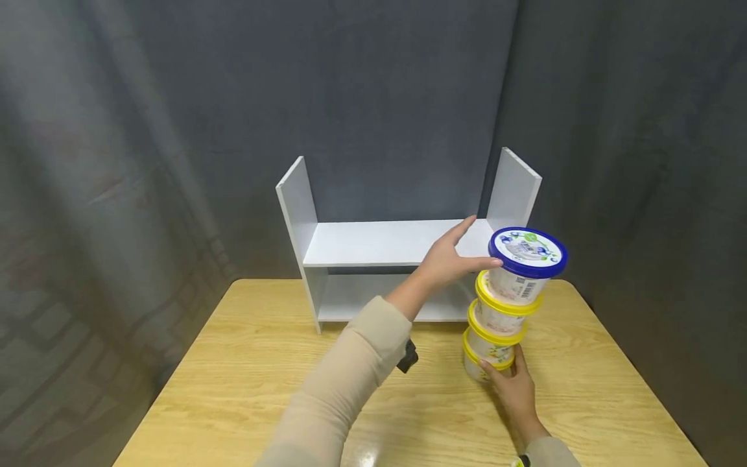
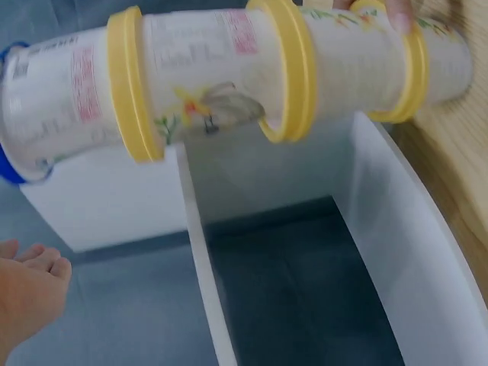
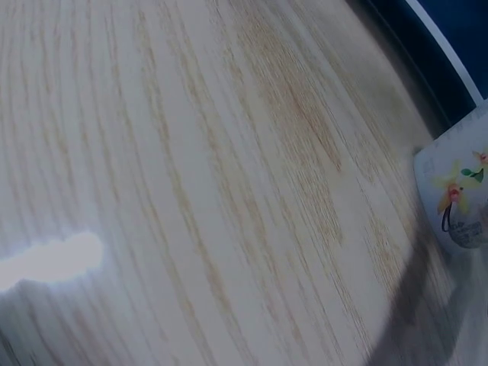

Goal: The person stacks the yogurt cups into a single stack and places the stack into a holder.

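Note:
Tubs stand in a tall stack on the table's right side. On top is a tub with a blue lid (image 1: 528,251); beneath it come three tubs with yellow lids (image 1: 506,305). White walls with flower prints show in the left wrist view. My left hand (image 1: 446,263) is beside the top tub, fingers spread and thumb overlapping the blue rim in the head view; the left wrist view shows a gap between hand and tubs. Low down, my right hand (image 1: 516,392) grips the bottom tub (image 1: 475,371) around its lid. Only the printed bottom tub wall (image 3: 461,191) appears in the right wrist view.
A white two-level shelf (image 1: 373,243) with raised side panels stands at the back of the wooden table (image 1: 268,389), just behind the stack. A small black object (image 1: 408,357) shows beside my left sleeve. Dark grey curtains (image 1: 397,117) surround the table.

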Demonstrator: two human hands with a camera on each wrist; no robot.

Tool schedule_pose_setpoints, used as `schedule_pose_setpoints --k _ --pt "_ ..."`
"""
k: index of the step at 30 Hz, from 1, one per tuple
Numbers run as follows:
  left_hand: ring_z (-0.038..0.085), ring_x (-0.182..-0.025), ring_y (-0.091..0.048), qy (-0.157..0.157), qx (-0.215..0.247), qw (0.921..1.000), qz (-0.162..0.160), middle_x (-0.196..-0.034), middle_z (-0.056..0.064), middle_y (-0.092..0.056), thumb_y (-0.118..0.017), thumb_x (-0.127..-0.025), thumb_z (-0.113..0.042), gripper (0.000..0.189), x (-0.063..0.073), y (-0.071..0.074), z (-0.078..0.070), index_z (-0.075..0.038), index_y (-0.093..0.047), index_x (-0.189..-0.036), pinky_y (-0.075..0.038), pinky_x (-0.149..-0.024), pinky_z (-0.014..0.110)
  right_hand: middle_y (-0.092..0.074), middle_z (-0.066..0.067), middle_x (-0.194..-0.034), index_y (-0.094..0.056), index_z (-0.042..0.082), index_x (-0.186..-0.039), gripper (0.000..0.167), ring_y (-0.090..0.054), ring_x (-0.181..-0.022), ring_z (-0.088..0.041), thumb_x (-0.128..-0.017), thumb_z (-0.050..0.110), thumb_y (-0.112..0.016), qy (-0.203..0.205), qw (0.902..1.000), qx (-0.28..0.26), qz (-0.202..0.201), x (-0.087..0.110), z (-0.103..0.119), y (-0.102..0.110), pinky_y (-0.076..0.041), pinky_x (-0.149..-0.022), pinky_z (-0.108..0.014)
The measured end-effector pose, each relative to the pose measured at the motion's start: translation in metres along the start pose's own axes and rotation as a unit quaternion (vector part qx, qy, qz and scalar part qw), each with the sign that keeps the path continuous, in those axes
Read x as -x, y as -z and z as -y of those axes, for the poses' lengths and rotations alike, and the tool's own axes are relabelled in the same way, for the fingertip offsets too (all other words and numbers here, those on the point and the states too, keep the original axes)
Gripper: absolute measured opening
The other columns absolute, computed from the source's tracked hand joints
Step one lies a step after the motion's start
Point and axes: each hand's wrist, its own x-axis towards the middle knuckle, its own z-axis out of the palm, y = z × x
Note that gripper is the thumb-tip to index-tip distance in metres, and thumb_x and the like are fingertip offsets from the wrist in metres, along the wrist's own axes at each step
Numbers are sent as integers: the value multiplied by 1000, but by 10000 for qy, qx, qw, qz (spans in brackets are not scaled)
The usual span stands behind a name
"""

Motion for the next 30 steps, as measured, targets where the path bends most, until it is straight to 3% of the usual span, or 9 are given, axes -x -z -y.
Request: schedule_pose_setpoints --k 10,16,21,30 --pt "5 -123 -24 -175 287 9988 -356 -135 -13 -30 -72 -67 -39 81 12 38 37 -24 -30 -135 -25 -99 28 -7 -17 -141 2 22 -139 96 -8 -126 -37 -73 35 -67 3 9997 201 -145 3 -2 5 -6 -100 -50" --pt "15 -123 -28 -301 617 9962 -540 -134 -8 -33 -70 -71 -34 74 25 64 56 -20 -32 -134 -27 -98 27 -10 -21 -140 -2 22 -140 92 -9 -126 -36 -74 34 -67 270 9989 79 -365 0 -11 3 -4 -101 -49" --pt "17 -122 -30 -213 789 9936 -773 -133 -5 -35 -69 -73 -31 70 37 85 75 -18 -35 -133 -29 -97 32 -5 -16 -142 3 19 -139 96 -5 -127 -34 -74 34 -66 109 9997 116 -211 2 -4 5 -4 -101 -48" --pt "13 -121 -31 -60 564 9911 -1205 -134 1 -35 -68 -74 -27 70 56 128 98 -14 -33 -133 -28 -98 30 -1 -14 -142 6 16 -138 98 -3 -127 -33 -75 31 -66 -97 9998 152 -117 4 2 4 -3 -102 -47"
